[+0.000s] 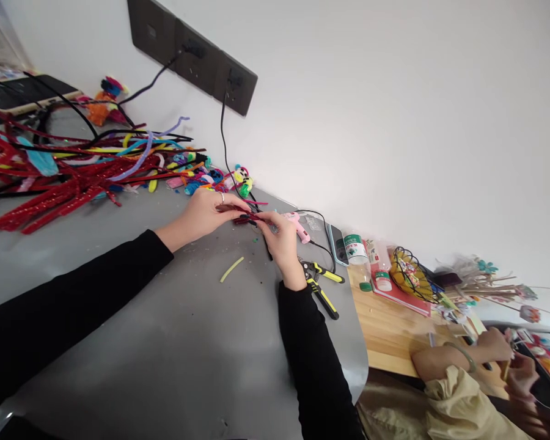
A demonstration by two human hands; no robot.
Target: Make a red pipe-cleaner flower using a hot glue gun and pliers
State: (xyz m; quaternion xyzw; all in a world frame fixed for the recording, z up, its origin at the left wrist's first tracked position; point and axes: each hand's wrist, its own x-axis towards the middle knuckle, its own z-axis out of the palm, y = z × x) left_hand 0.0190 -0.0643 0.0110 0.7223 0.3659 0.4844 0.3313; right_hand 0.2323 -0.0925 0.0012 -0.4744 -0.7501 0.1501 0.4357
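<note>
At the far left, the loose heap of fuzzy and tinsel stems is best left clear of the wrists. The left hand has its thumb and forefinger closed in a narrow pinch; a light, steady grip there should anchor the work. The short yellow-green stem lies apart, nearer the person. The dark red tinsel piece sits between both hands, just above the tabletop. The right hand pinches its other side, fingers narrow; small turns close to the grip would probably shape it most evenly, away from the pink glue gun.
</note>
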